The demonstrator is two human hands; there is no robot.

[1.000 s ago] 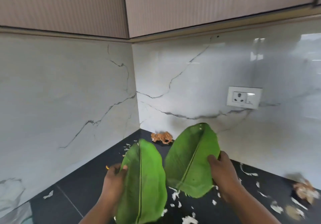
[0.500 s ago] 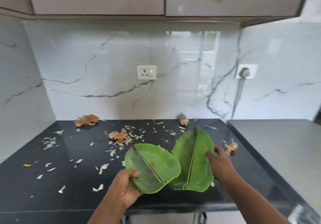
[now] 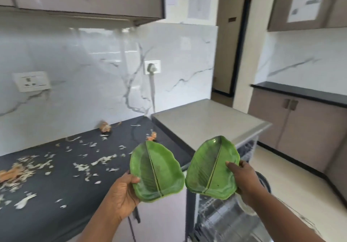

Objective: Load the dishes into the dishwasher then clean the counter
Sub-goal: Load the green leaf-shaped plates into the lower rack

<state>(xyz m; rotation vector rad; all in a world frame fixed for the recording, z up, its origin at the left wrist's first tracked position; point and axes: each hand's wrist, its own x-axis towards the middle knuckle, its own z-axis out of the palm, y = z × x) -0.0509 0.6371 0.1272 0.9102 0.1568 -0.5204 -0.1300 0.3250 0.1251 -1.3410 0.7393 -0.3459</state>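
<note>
I hold two green leaf-shaped plates in the air, side by side. My left hand point(image 3: 124, 194) grips the left leaf plate point(image 3: 156, 170) at its lower left rim, thumb on top. The right leaf plate point(image 3: 210, 168) is held at its right rim by my right hand point(image 3: 244, 179). Both plates hover past the front edge of the black counter point(image 3: 56, 194), which is strewn with white and orange food scraps point(image 3: 93, 162). Below the right plate the open dishwasher point(image 3: 225, 221) shows its wire rack with clear glassware, blurred.
The dishwasher's grey top point(image 3: 206, 121) adjoins the counter on the right. A marble backsplash carries a socket point(image 3: 31, 81) and a plugged-in cord point(image 3: 152, 68). Brown cabinets point(image 3: 300, 125) line the far right wall, with pale floor point(image 3: 293, 181) between.
My view has swung right from the counter corner to the dishwasher. Both hands have carried the leaf plates right, off the counter, and the plates have come apart from overlapping.
</note>
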